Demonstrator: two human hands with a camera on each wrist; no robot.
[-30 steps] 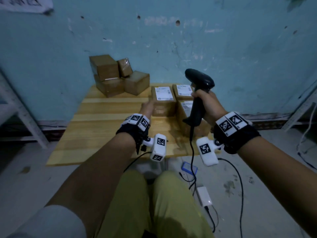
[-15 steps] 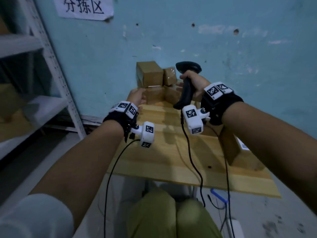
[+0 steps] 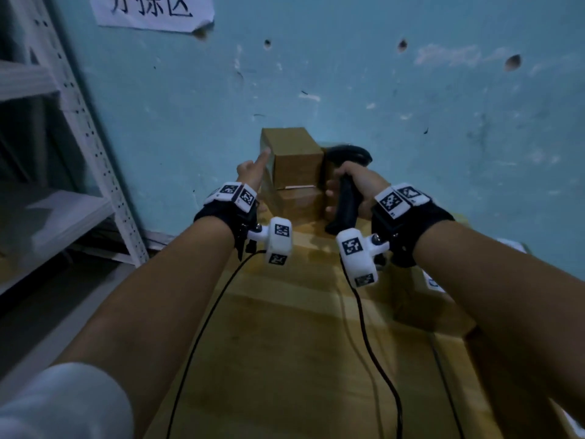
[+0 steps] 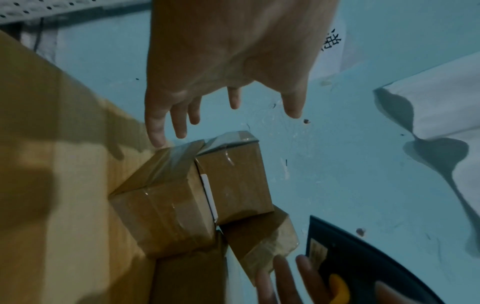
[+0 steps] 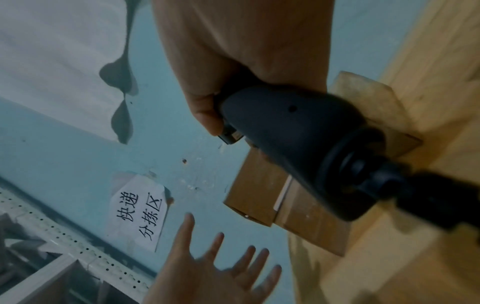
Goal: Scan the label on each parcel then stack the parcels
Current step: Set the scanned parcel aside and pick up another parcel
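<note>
Plain brown parcels are stacked against the wall at the far end of the wooden table (image 3: 285,343): a top parcel (image 3: 296,153) on a lower parcel (image 3: 297,202). My left hand (image 3: 256,166) reaches to the top parcel's left side with straight, spread fingers (image 4: 179,123) and holds nothing. My right hand (image 3: 351,185) grips the black barcode scanner (image 3: 346,201) just right of the stack, its head (image 5: 298,127) close to the parcels (image 5: 257,195). A smaller taped parcel (image 4: 262,242) sits beside the stack. Labelled parcels (image 3: 433,283) lie under my right forearm.
A white metal shelf rack (image 3: 88,131) stands at the left, off the table. A paper sign (image 3: 152,11) hangs on the blue wall. The scanner cable (image 3: 373,343) and a wrist camera cable (image 3: 202,327) trail across the table towards me.
My view and both hands have swung left, from the labelled parcels to the plain stack by the wall. The left hand has risen to the top parcel's side; the scanner came along.
</note>
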